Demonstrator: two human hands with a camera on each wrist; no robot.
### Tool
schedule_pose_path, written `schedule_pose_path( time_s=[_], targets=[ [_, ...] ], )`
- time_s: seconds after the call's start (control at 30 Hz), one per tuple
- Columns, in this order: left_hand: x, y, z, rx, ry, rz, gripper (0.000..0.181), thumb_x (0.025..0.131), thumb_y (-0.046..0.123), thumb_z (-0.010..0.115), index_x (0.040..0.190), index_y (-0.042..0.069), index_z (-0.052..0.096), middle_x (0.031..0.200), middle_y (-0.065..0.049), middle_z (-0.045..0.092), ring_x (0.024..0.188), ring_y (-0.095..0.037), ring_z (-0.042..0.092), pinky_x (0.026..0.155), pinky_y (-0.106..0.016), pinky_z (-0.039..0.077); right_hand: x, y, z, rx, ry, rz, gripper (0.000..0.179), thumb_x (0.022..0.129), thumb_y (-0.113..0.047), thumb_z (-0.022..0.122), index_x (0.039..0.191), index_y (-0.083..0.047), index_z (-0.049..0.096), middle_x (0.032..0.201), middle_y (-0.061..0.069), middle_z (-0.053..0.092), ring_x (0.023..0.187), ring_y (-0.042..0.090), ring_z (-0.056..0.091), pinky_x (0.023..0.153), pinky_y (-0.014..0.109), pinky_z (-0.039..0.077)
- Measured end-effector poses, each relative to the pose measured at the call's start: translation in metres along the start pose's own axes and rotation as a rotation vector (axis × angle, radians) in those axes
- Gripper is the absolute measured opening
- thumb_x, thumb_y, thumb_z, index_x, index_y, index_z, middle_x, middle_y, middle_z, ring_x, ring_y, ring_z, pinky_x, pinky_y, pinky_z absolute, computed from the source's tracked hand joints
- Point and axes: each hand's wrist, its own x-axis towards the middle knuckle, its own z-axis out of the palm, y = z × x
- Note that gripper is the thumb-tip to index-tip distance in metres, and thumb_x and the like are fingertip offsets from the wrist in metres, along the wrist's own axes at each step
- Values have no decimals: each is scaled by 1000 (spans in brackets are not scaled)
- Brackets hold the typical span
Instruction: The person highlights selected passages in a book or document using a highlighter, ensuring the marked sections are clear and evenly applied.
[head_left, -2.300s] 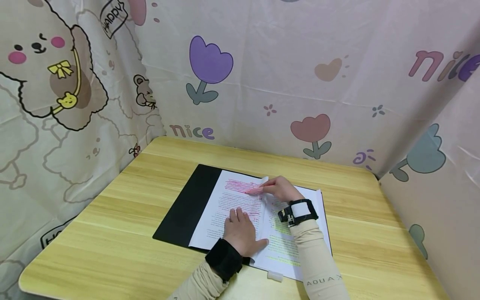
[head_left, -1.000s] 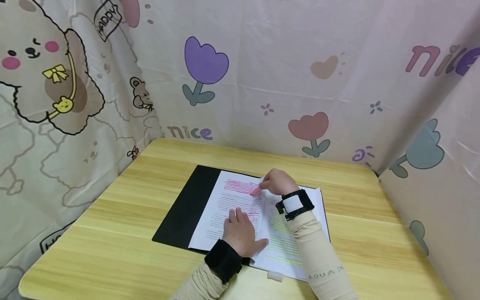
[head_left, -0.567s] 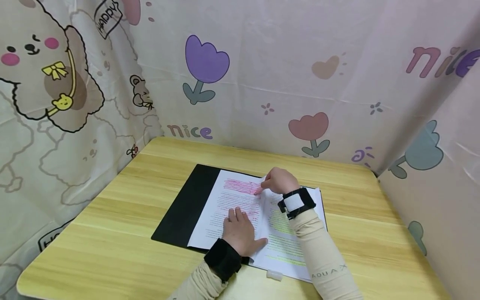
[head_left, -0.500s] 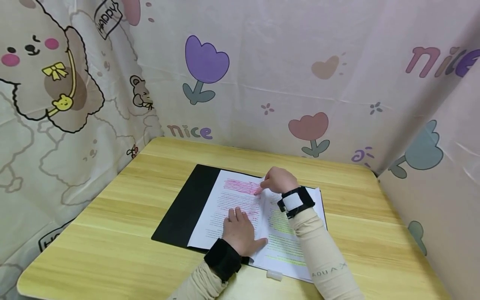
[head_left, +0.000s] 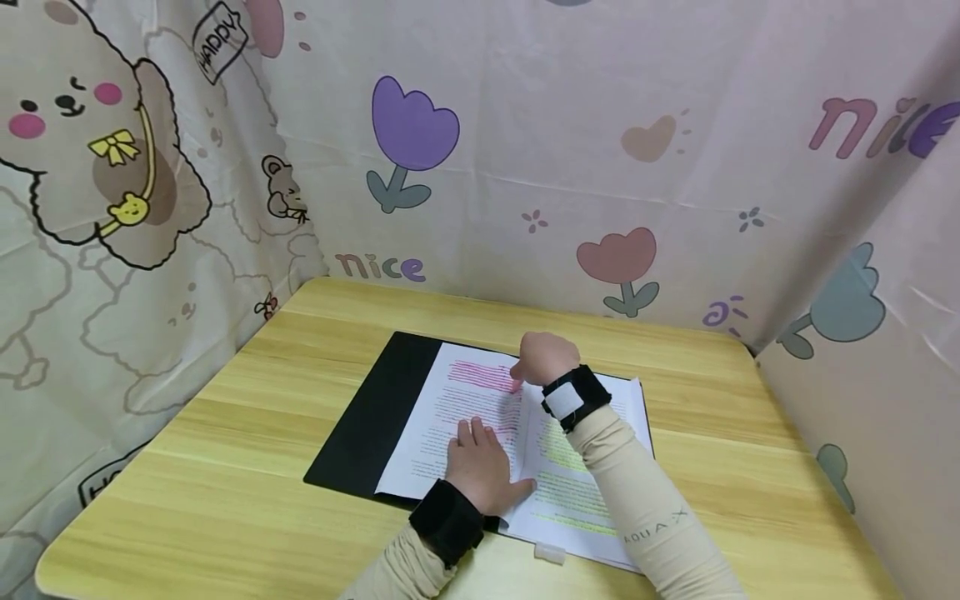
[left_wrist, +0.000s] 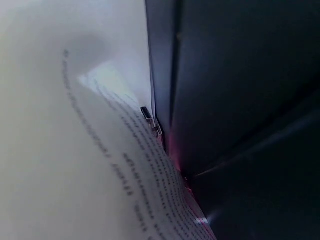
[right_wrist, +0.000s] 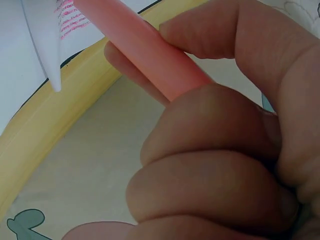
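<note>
My right hand (head_left: 550, 358) grips a pink highlighter (right_wrist: 155, 55), its curled fingers filling much of the right wrist view. The highlighter's tip end is at the right end of the upper pink-marked lines, near the fold between the pages. My left hand (head_left: 480, 471) rests with fingers spread on the lower part of the printed left page (head_left: 408, 479), its thumb reaching over the fold. Yellow marks cover many lines of the right page (head_left: 558, 537), partly hidden under my right forearm. Both pages lie in a black folder (head_left: 375, 408). The left wrist view shows the curved printed page (left_wrist: 100, 165) close up.
A small whitish translucent piece (head_left: 550, 553) sits at the folder's near edge. The wooden table (head_left: 225, 442) extends around the folder. Behind it and at both sides hangs a patterned curtain (head_left: 510, 150).
The highlighter has travelled rightward along the pink lines to near the fold. My right hand has turned, and its wrist has shifted left and slightly away. My left hand stays in place.
</note>
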Motion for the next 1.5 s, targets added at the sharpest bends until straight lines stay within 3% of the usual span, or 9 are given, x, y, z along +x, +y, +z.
schedule_pose_path(
  time_s=[0.5,0.67,0.77,0.97,1.1,1.2,1.3,1.4,1.5],
  targets=[
    [1,1,1,-17,6,6,105,82,80,62,142,-6,57,147,-27,52,136,-42,49,105,-50,46,-2,-5,-7,-82,-8,14,20,89,-31,80,77,-15,75,75,1,69,65,16,59,52,37,47],
    [0,0,3,-6,11,10,105,82,81,61,142,-7,57,147,-27,52,136,-41,49,104,-49,46,-2,-1,-5,-13,20,25,27,89,-34,80,73,-14,72,66,0,62,59,16,54,50,36,44],
    [0,0,3,-2,10,6,105,83,81,60,142,-6,57,148,-27,52,137,-41,48,104,-49,46,0,4,-2,199,76,13,28,92,-32,76,73,-12,75,67,0,62,57,16,48,51,33,38],
    [1,1,0,4,-2,9,106,83,82,59,144,-5,56,149,-27,51,138,-42,47,105,-49,45,12,21,22,747,192,-16,29,97,-28,64,102,-4,80,83,3,63,65,15,46,56,29,36],
    [1,0,0,-5,-8,11,105,84,81,59,144,-5,56,150,-27,50,139,-42,46,106,-50,44,17,30,46,1025,209,34,26,96,-25,66,99,-4,79,68,-1,52,56,13,41,51,27,33],
    [1,0,-1,-5,-2,15,105,84,80,60,144,-6,56,149,-28,50,138,-43,47,105,-50,45,18,36,61,1191,192,8,25,98,-23,64,92,-3,78,69,2,68,51,19,36,50,27,29],
    [1,0,0,-9,-10,10,106,83,81,60,145,-6,55,149,-28,49,139,-43,46,106,-50,45,21,40,72,1344,178,8,25,99,-22,66,86,-1,71,87,13,77,54,20,39,54,28,32],
    [1,-1,-1,-44,-14,10,106,84,79,61,150,-3,49,150,-29,47,140,-45,45,107,-51,44,26,43,83,1455,195,78,30,100,-26,67,81,-4,60,76,12,69,55,12,43,55,26,36],
    [0,-1,0,-74,0,26,102,85,76,63,156,6,45,149,-31,47,138,-47,45,105,-52,44,30,46,91,1514,178,117,30,104,-31,60,88,-5,64,69,0,56,56,10,49,52,24,40]
  ],
)
